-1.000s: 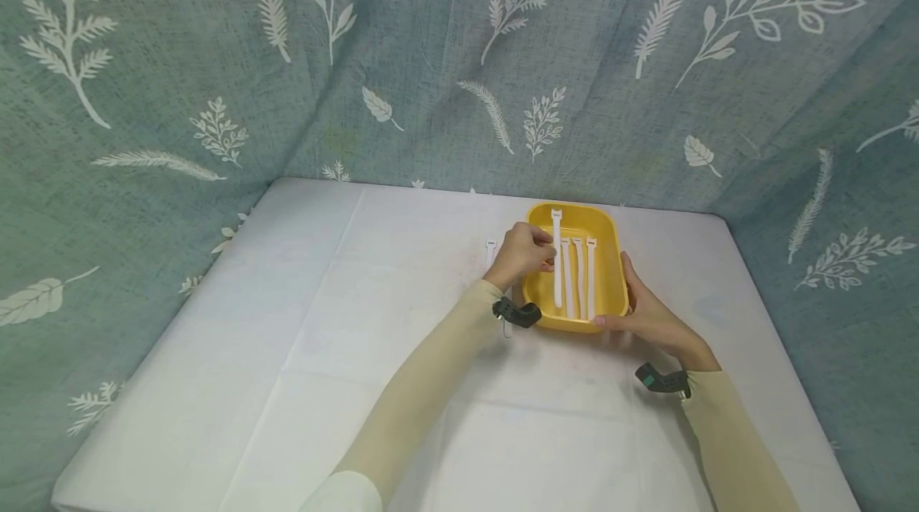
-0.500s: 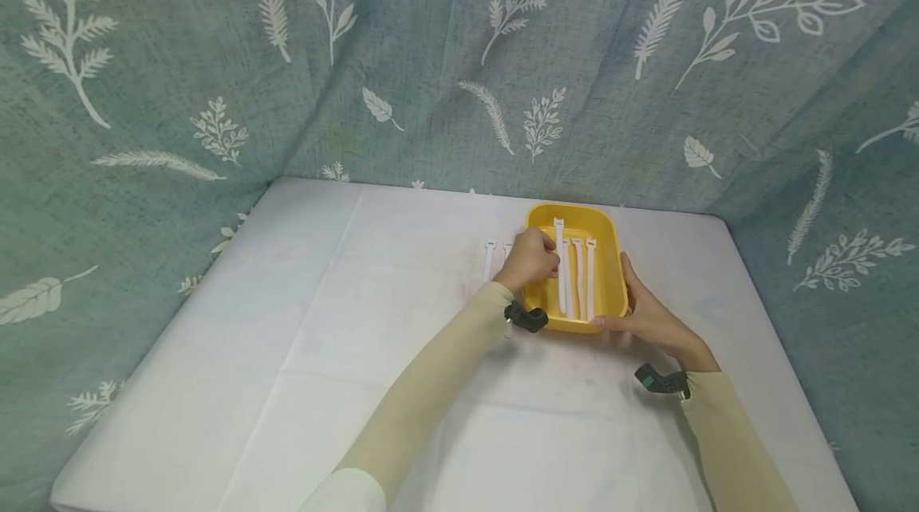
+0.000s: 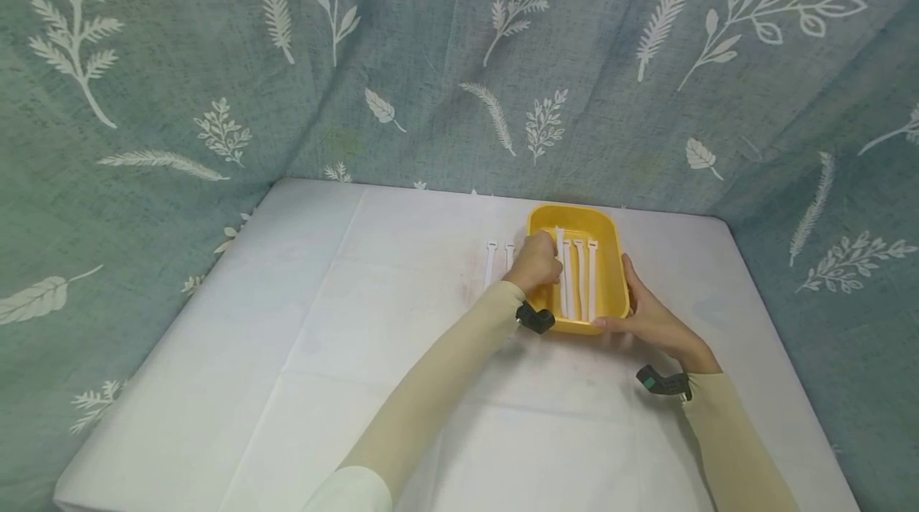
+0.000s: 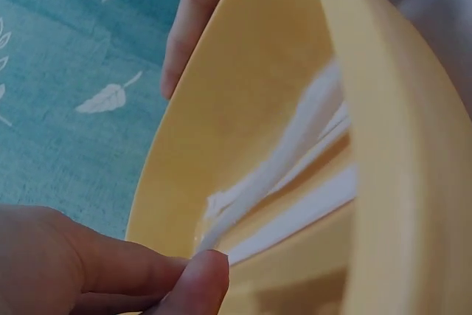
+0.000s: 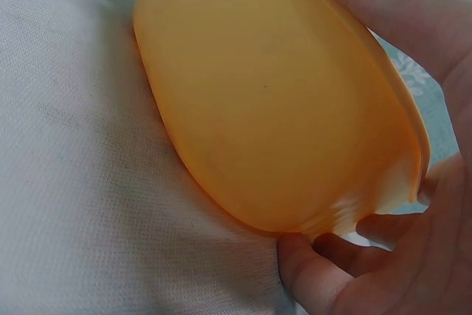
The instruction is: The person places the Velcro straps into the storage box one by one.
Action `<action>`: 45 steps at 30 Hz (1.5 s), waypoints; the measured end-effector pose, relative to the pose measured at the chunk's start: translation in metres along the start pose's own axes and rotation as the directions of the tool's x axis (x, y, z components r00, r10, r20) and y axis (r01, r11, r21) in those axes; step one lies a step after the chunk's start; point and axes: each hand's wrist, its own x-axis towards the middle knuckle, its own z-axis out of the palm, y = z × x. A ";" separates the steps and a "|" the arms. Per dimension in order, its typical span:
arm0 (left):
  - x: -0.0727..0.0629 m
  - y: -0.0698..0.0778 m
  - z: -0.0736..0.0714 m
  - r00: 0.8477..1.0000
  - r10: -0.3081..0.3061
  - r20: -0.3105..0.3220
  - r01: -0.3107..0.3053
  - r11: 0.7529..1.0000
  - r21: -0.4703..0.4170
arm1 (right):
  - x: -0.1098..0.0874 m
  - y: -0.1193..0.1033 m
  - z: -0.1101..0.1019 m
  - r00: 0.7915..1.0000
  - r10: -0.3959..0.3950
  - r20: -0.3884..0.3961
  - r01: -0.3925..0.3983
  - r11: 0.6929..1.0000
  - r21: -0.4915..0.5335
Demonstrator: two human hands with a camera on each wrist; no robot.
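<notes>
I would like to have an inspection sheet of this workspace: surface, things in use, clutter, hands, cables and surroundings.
Surface: white table, faint crease lines.
Things in use: yellow tray with three white straps lying inside, plus the held strap; at least two loose straps on the table, left of the tray.
Clutter: nothing seen.
Left hand: pinches the held strap over the tray.
Right hand: holds the tray at its near right corner.
Cables: nothing seen.
Surroundings: blue-green cloth with white leaf prints, behind and on both sides.
</notes>
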 end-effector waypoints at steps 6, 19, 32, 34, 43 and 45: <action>0.002 0.002 0.003 1.000 -0.005 0.024 0.004 0.999 0.041 | 0.001 0.001 -0.001 1.000 -0.013 0.003 0.013 1.000 0.001; 0.001 0.006 0.007 1.000 0.014 0.027 -0.013 1.000 -0.016 | 0.003 0.004 -0.002 1.000 -0.021 0.003 0.021 1.000 0.013; 0.000 0.000 0.018 1.000 -0.011 0.010 0.012 0.991 -0.131 | 0.002 0.003 -0.003 1.000 -0.018 0.007 0.018 1.000 0.017; 0.001 0.000 0.019 1.000 -0.019 0.010 0.020 0.989 -0.146 | 0.002 0.003 -0.002 1.000 -0.014 0.006 0.014 1.000 0.012; 0.009 0.000 0.023 0.996 -0.074 0.045 0.079 0.988 -0.130 | 0.002 0.004 -0.003 1.000 -0.018 0.006 0.018 1.000 0.014; 0.009 0.000 0.023 0.996 -0.074 0.044 0.079 0.989 -0.121 | 0.002 0.005 -0.003 1.000 -0.023 0.006 0.023 1.000 0.019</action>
